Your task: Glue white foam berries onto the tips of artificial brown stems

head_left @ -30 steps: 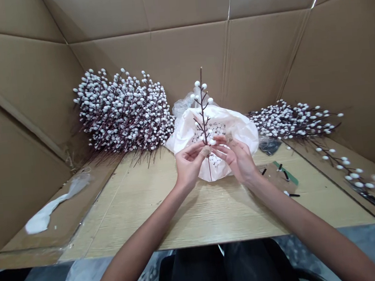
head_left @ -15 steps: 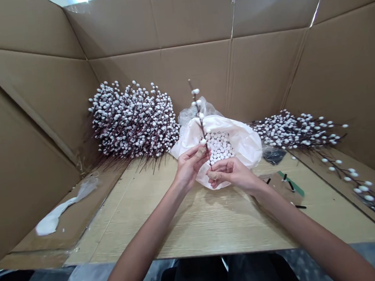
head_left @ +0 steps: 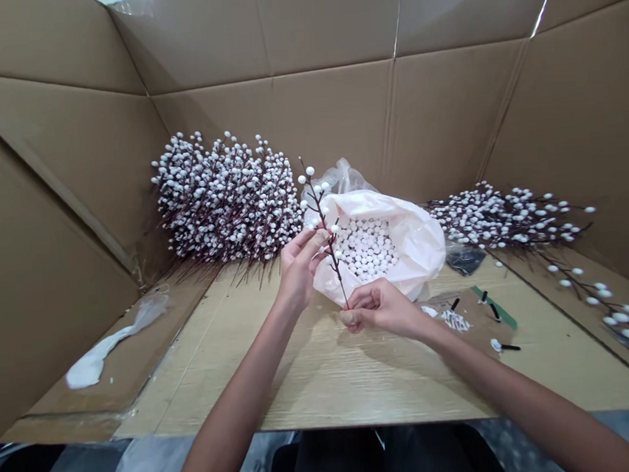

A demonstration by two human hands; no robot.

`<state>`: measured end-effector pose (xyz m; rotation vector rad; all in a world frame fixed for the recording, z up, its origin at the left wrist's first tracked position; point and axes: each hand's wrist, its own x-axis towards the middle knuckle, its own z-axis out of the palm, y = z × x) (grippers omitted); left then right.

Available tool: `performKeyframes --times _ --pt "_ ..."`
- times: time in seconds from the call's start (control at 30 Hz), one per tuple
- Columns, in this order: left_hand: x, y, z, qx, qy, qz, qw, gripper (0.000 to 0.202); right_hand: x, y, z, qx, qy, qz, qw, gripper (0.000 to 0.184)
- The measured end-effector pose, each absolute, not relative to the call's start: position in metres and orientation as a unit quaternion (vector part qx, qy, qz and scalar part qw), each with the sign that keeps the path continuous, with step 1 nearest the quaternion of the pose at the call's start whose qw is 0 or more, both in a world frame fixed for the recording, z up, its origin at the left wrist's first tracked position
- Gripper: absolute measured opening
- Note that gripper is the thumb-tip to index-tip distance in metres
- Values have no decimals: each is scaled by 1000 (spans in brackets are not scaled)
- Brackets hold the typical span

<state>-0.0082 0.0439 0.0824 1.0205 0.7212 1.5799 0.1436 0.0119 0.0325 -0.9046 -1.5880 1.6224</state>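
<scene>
My left hand (head_left: 298,271) grips a dark stem of a white-berried sprig (head_left: 320,209) partway along, with the top leaning up and left. My right hand (head_left: 380,311) pinches the stem's lower end just above the table. Behind both hands sits a white bag (head_left: 409,238) filled with small white foam balls (head_left: 367,248). Several short dark stems with white tips (head_left: 500,346) lie to the right of my right hand.
A large bundle of berry sprigs (head_left: 226,200) stands at back left, a lower one (head_left: 505,217) at back right. A loose sprig (head_left: 593,298) lies right. Cardboard walls (head_left: 281,120) surround the wooden tabletop (head_left: 327,368). White plastic (head_left: 96,364) lies left.
The sprig now leans further left, and more berries show on it. My right hand has dropped to the stem's lower end. The view has shifted slightly.
</scene>
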Motion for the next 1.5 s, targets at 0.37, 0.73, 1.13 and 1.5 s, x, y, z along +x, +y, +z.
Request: performKeyframes --times 0.37,0.73,1.13,1.5 --pt "-3 38 84 399 302 651 571 28 139 10 22 -375 -627 600 325 38" --pt "-4 35 90 401 307 605 615 23 144 12 22 -343 -679 590 270 36" --pt "-7 40 82 443 342 510 653 23 202 34 65 -293 -733 589 173 32" --pt "2 39 72 436 365 528 631 23 172 78 44 -488 -834 184 179 21"
